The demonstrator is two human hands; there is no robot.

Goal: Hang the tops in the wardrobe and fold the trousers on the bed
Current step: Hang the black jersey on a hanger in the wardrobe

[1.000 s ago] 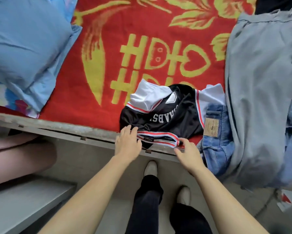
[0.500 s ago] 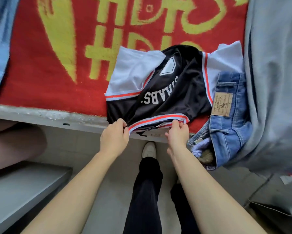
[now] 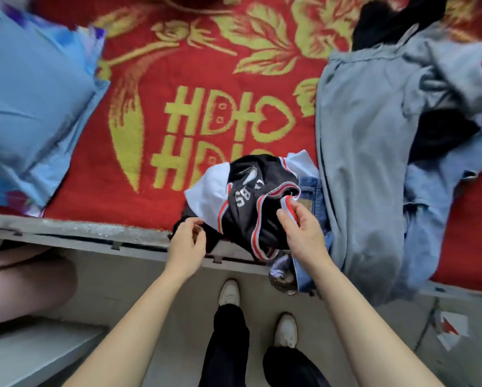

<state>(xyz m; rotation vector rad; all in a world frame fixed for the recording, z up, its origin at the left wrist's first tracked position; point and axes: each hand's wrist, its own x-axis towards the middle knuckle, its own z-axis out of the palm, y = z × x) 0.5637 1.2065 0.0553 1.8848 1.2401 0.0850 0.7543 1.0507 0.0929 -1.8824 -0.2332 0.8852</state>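
A black-and-white jersey top (image 3: 248, 202) with a red-striped hem lies bunched at the near edge of the bed. My right hand (image 3: 304, 236) pinches the striped hem and holds it up off the bed. At the top's lower left corner, my left hand (image 3: 186, 241) has its fingers curled on the black fabric. Blue jeans (image 3: 311, 188) lie partly under the top, one end hanging over the bed's edge. A large pale grey-blue garment (image 3: 368, 163) is spread to the right.
A red blanket (image 3: 178, 65) with yellow patterns covers the bed. On the left sits a blue pillow (image 3: 33, 101). More dark clothes (image 3: 387, 20) are piled at the far right. The grey bed frame (image 3: 94, 233) runs across in front of my feet.
My right hand has lifted the striped hem up and to the right, bunching the top. The left hand stays low at the top's left corner. The view has pulled back.
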